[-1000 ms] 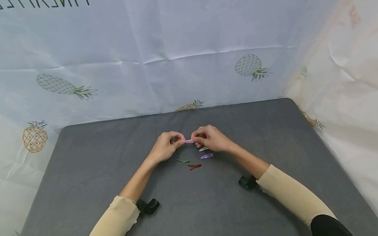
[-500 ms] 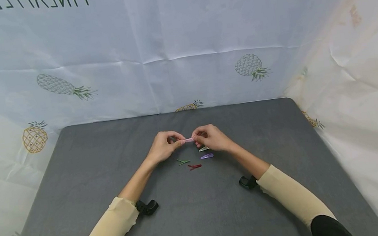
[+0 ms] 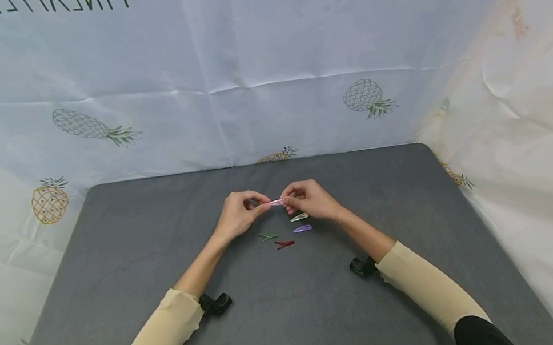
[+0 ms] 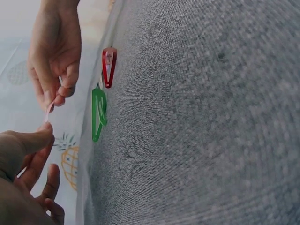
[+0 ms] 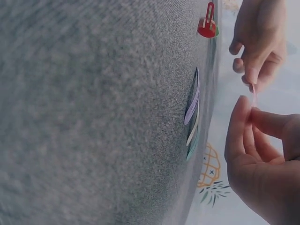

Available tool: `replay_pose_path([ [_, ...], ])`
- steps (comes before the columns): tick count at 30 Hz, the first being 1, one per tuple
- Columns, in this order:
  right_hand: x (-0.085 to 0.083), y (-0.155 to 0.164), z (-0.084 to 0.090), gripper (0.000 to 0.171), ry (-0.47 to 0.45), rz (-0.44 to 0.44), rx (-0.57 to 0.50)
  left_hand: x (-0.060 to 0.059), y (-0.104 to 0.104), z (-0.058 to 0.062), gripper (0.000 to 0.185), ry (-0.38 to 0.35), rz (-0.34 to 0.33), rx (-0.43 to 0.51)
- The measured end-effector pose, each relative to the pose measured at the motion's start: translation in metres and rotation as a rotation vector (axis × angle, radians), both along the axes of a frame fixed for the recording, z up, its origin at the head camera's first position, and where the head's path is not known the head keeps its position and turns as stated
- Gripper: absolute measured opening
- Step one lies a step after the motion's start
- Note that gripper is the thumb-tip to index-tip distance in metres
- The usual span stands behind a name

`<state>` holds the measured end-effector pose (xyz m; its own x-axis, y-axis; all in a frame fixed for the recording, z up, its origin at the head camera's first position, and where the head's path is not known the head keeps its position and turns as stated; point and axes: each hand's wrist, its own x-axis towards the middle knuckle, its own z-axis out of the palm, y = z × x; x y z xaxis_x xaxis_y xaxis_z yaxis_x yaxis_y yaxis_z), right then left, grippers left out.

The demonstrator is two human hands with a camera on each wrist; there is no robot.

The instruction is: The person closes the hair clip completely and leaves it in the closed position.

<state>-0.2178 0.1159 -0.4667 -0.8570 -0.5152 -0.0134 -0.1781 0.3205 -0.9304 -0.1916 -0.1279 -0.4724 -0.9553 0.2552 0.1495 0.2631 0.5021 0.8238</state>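
A pink snap hair clip (image 3: 276,202) is stretched between my two hands above the far half of the table. My left hand (image 3: 239,214) pinches one end between thumb and fingertips. At the other end, the thumb and fingers of my right hand (image 3: 312,199) pinch it too. Below them lie a green snap clip (image 4: 98,115) and a red snap clip (image 4: 109,68), both with their arms apart. A purple clip (image 3: 302,228) rests to the right, and a pale clip (image 3: 299,217) lies just under my right fingers.
A teal clip (image 5: 192,147) shows beside the pale one in the right wrist view. The dark grey table (image 3: 294,320) ends at a pineapple-print curtain (image 3: 229,121) behind. Black wrist cameras (image 3: 216,305) sit at both cuffs.
Both hands have risen slightly with the pink clip, away from the body. More of the pale clip shows beneath the right hand. The other clips have not moved.
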Motion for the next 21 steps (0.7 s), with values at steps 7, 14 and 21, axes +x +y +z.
replay_pose_path([
  [7,-0.0015,0.0023,-0.0025,0.018,0.002,-0.014,-0.058,-0.0007,0.0011,-0.0012,0.010,0.007,0.009,0.001],
  [14,-0.0009,0.0028,-0.0005,0.022,-0.029,-0.030,-0.049,-0.0009,0.0004,-0.0013,0.012,0.013,0.009,-0.001],
  [21,-0.0019,0.0040,-0.0012,0.025,-0.048,-0.044,-0.031,-0.0030,-0.0016,-0.0034,0.013,0.001,0.015,-0.013],
])
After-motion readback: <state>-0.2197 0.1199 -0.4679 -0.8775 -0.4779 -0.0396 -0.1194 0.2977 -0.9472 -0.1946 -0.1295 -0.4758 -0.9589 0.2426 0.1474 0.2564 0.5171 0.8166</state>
